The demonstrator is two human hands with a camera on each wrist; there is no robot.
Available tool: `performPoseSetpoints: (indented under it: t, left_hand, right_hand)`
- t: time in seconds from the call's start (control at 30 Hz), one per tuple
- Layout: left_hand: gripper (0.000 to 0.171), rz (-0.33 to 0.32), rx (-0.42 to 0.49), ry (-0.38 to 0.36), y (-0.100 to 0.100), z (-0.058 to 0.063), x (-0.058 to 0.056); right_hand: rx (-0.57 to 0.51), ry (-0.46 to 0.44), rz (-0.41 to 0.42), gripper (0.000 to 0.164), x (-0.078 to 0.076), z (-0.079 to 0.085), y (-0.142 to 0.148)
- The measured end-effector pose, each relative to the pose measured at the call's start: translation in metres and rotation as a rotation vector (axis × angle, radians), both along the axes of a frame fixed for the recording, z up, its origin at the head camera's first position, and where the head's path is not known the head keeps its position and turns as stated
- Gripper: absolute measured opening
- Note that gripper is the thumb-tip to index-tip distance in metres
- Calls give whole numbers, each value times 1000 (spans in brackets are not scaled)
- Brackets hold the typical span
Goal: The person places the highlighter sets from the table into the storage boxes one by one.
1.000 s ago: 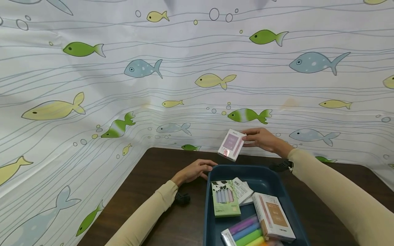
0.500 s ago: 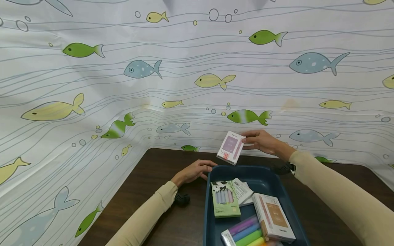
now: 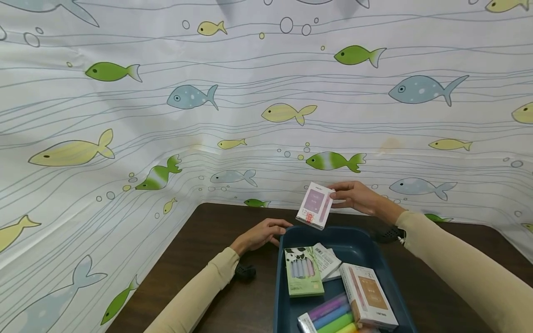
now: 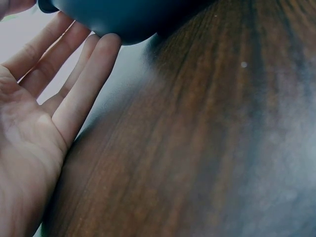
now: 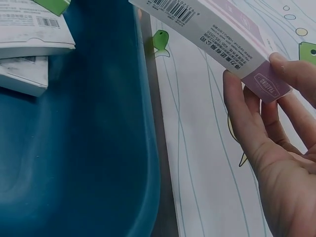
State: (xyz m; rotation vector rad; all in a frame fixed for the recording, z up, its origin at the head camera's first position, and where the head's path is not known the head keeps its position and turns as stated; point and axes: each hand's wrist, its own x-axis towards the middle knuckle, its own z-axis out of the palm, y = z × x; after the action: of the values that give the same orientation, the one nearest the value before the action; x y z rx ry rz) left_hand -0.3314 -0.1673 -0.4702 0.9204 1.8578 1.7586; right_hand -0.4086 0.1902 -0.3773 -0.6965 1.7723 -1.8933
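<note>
In the head view my right hand (image 3: 357,198) holds a small white and purple box (image 3: 315,206) up above the far rim of a blue bin (image 3: 280,277). The thumb and fingers pinch one end of this box, which is tilted; the right wrist view shows its barcode side. My left hand (image 3: 262,235) rests at the bin's far left corner. Seen from the left wrist, its nearly straight fingers (image 4: 89,81) touch the bin's outer wall; the thumb is largely cut off by the frame. The bin holds a green panda-printed box (image 3: 306,286), white boxes (image 3: 326,260), and a white and brown box (image 3: 369,296).
Colourful thick sticks (image 3: 329,319) in a clear pack lie in the near part of the bin, cut off below. The bin stands on a dark wooden table (image 3: 208,249). A white fish-patterned sheet (image 3: 250,69) rises behind and to the left.
My right hand and the purple box have come slightly lower, with the box turned a little. My left hand stays at the bin's corner. The head view has shifted slightly.
</note>
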Motion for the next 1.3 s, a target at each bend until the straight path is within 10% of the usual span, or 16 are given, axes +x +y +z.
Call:
performPoseSetpoints:
  t: [1.3]
  left_hand:
    - [46, 0, -9, 4, -2, 0, -4]
  right_hand:
    - [125, -33, 133, 42, 32, -8, 34]
